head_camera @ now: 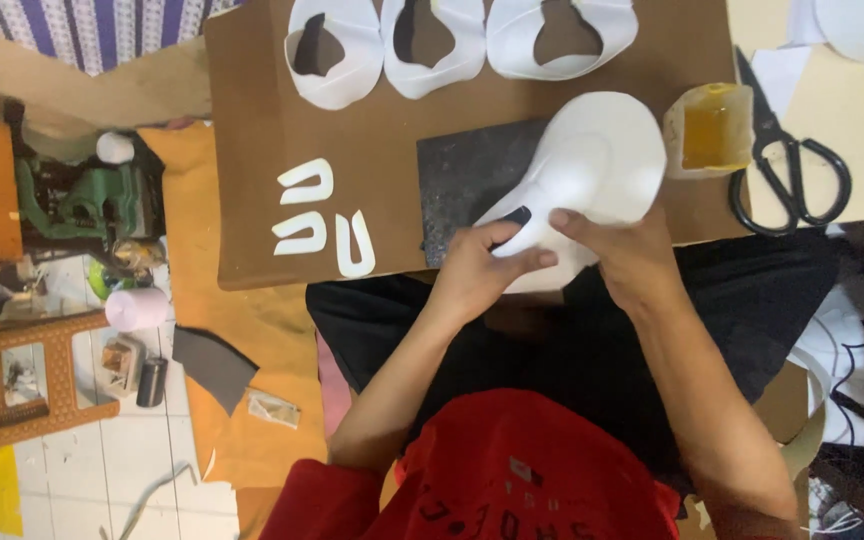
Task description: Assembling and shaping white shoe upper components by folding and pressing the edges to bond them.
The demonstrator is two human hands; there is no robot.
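A white shoe-upper piece (592, 165) lies over a dark grey slab (462, 180) on a brown board (372, 120). My left hand (482, 270) pinches its near edge, thumb on top, with a small dark tool tip showing by the fingers. My right hand (627, 255) grips the same piece from the right, fingers curled on its lower edge. Both hands sit at the board's front edge, over my lap.
Three white cut uppers (422, 40) line the board's far edge. Three small white U-shaped strips (317, 215) lie left. A yellow glue tub (709, 130) and black scissors (787, 165) are right. A green machine (82, 200) and pink cup (135, 308) stand on the floor, left.
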